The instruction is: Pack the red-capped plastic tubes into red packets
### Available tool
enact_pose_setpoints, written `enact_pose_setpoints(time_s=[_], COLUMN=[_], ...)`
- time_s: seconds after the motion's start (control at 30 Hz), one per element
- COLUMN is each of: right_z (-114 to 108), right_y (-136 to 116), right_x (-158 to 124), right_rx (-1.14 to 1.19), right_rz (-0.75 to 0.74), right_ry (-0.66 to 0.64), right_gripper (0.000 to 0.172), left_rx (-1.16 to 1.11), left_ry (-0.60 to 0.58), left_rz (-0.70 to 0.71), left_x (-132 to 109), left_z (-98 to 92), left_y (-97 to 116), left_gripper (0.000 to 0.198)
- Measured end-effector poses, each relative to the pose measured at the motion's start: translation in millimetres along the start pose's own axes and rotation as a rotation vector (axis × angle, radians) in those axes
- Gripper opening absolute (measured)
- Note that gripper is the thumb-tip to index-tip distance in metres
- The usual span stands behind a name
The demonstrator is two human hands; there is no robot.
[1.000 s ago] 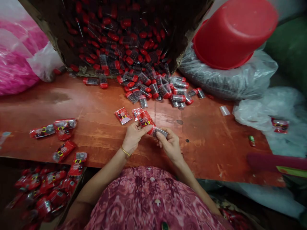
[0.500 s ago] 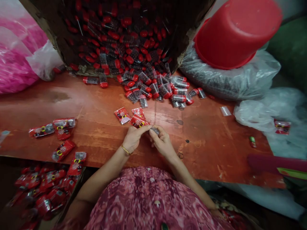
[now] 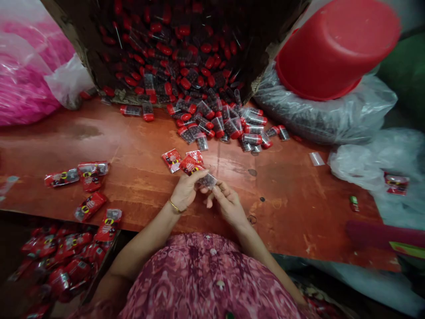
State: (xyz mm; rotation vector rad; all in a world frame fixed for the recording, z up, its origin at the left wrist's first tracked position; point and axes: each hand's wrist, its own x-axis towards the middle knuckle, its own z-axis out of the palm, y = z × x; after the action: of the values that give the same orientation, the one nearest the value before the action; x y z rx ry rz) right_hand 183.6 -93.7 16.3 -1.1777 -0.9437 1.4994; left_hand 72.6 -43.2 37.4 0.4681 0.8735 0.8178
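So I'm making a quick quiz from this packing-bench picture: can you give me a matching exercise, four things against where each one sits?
Things:
1. red basin
2. pink bag
3. cardboard box
4. small tube

Places:
A. far left, at the back of the table
B. between the left hand and the right hand
C. tipped on its side, spilling red-capped tubes
D. upside down on a clear sack, far right

Pairs: 1-D, 2-A, 3-C, 4-B

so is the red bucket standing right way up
No, the red bucket lies tipped with its flat bottom towards the camera, resting on a clear plastic bag.
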Motion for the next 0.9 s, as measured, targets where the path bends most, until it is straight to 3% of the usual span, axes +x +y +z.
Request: enact_pose_setpoints(time_s=[0.2, 0.33, 0.43, 0.5, 0.57, 0.67, 0.77, 0.9], right_z=[5, 10, 6, -1, -8, -22, -40, -65], right_y=[7, 4, -10, -17, -18, -10, 1, 12], right_x=[10, 37, 74, 102, 125, 135, 115, 68], right_rx=[-0.19, -0.472, -0.896, -1.171, -1.348, -1.459, -1.477, -1.505], right_rz=[-0.073, -0.227, -0.408, -0.508, -0.53, -0.544, -0.574, -0.552], right_ry=[0.117, 0.1, 0.106, 0.168, 0.178, 0.171, 0.234, 0.312], right_gripper=[0.033, 0.034, 0.027, 0.028, 0.032, 0.035, 0.036, 0.036], left_rx=[0.003, -0.127, -0.248, -0.363, -0.45, -0.449, -0.123, 0.862], left_ry=[0.017, 0.119, 0.238, 0.382, 0.53, 0.644, 0.642, 0.441], left_rz=[0.038, 0.096, 0.223, 0.451, 0.692, 0.77, 0.672, 0.684], left_x=[-1, -6, -9, -11, -12, -13, -9, 6], left_z=[-0.6, -10.6, -39.3, -68.1, -95.9, -114.5, -95.7, -49.8], left_y=[-11, 3, 30, 50, 66, 75, 63, 33], left_gripper=[0.024, 0.018, 0.015, 0.01, 0.021, 0.041, 0.037, 0.024])
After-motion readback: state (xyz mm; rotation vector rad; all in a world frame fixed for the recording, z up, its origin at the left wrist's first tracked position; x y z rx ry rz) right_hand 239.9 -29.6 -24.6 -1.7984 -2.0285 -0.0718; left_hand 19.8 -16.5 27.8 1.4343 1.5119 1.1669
